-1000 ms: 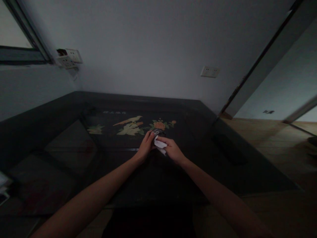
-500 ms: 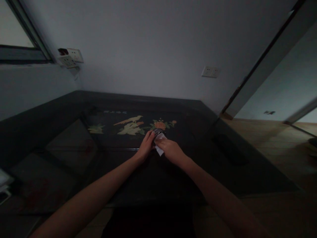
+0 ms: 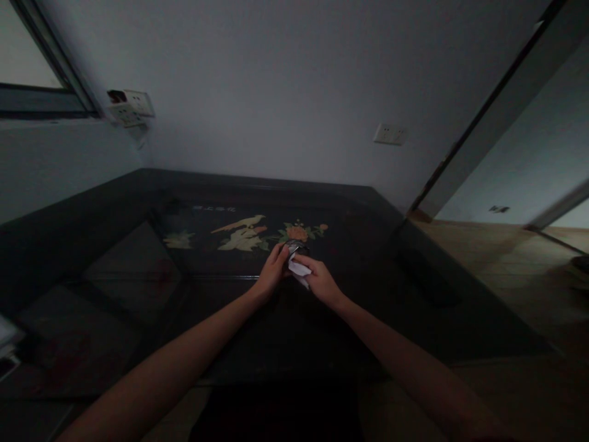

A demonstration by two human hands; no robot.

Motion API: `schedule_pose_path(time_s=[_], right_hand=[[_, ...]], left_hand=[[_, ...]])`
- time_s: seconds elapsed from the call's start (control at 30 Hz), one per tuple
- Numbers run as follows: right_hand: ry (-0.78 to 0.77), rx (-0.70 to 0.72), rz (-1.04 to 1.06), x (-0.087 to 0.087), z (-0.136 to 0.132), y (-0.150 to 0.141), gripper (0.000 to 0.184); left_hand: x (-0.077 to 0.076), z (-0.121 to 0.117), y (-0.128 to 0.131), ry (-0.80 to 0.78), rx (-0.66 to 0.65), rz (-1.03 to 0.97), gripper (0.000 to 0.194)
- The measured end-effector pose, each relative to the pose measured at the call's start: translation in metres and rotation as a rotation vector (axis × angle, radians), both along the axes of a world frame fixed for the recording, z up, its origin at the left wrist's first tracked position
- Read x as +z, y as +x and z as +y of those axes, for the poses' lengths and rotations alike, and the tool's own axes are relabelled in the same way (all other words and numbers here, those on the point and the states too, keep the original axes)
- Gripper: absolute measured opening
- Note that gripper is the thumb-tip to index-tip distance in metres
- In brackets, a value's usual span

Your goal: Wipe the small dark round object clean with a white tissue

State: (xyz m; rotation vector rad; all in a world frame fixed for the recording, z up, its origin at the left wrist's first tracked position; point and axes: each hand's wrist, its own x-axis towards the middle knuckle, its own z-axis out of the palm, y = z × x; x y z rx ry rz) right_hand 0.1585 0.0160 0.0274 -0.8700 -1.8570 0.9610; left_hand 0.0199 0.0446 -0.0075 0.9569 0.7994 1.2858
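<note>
My left hand [image 3: 273, 269] is closed around a small, dark, shiny rounded object [image 3: 300, 247] with metallic glints; its kind is too dim and small to make out. My right hand [image 3: 323, 283] pinches a white tissue [image 3: 300, 269] against the near side of that object. Part of the tissue hangs below the right fingers. Both hands are close together above the dark glossy table [image 3: 294, 344], just in front of the painted orange flower [image 3: 297, 232].
A long dark item [image 3: 427, 279] lies on the table's right side. White items [image 3: 8, 344] show at the left edge. Behind the table rises a pale wall [image 3: 267, 92] with a socket [image 3: 389, 134] and an adapter [image 3: 125, 114]. Wooden floor [image 3: 473, 252] lies to the right.
My right hand has shifted slightly down and the tissue has folded differently, uncovering more of the shiny object. My left hand keeps nearly the same place and grip.
</note>
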Motion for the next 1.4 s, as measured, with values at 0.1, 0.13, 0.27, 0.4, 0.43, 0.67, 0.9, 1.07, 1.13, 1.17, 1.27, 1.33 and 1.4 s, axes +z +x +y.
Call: schedule_pose_path(time_s=[0.1, 0.13, 0.27, 0.4, 0.43, 0.67, 0.9, 1.07, 1.13, 1.17, 1.27, 1.33, 1.4], right_hand=[[-0.006, -0.001, -0.003, 0.000, 0.000, -0.001, 0.047], [0.011, -0.004, -0.042, 0.000, 0.000, -0.001, 0.047], [0.118, -0.031, -0.313, 0.000, -0.003, 0.002, 0.053], [0.265, -0.039, -0.634, 0.003, -0.002, 0.007, 0.054], [0.305, -0.035, -0.698, 0.004, -0.002, 0.007, 0.051], [0.451, -0.082, -0.845, 0.005, 0.000, 0.008, 0.041], [0.061, -0.033, -0.278, -0.002, -0.002, 0.001, 0.058], [-0.357, -0.019, 0.345, -0.011, 0.004, -0.009, 0.045], [-0.420, -0.064, 0.428, -0.012, 0.006, -0.009, 0.043], [-0.407, -0.075, 0.399, -0.012, 0.006, -0.009, 0.043], [-0.207, -0.041, 0.126, -0.005, 0.003, -0.003, 0.044], [-0.047, -0.007, -0.102, 0.001, 0.000, 0.001, 0.046], [0.075, -0.007, -0.317, 0.005, -0.001, 0.005, 0.048]], left_hand=[[0.003, -0.002, 0.000, -0.002, -0.013, 0.005, 0.047], [0.004, -0.002, 0.000, 0.000, -0.014, 0.002, 0.047], [0.004, 0.000, 0.002, 0.022, 0.022, -0.021, 0.045], [0.003, 0.001, 0.002, 0.002, 0.045, -0.012, 0.043], [0.003, 0.001, 0.002, -0.006, 0.034, -0.007, 0.044], [0.005, -0.003, 0.001, -0.046, 0.006, 0.027, 0.048], [0.001, 0.002, 0.002, 0.002, 0.041, -0.007, 0.045], [0.006, -0.002, 0.001, -0.012, 0.014, -0.009, 0.046], [0.008, -0.004, 0.001, -0.016, 0.007, -0.004, 0.047], [0.008, -0.004, 0.001, -0.018, 0.008, 0.001, 0.047], [0.005, -0.001, 0.002, -0.005, 0.015, 0.015, 0.046], [0.002, 0.001, 0.002, 0.031, 0.025, 0.020, 0.044], [0.000, 0.002, 0.002, 0.054, 0.031, 0.021, 0.042]])
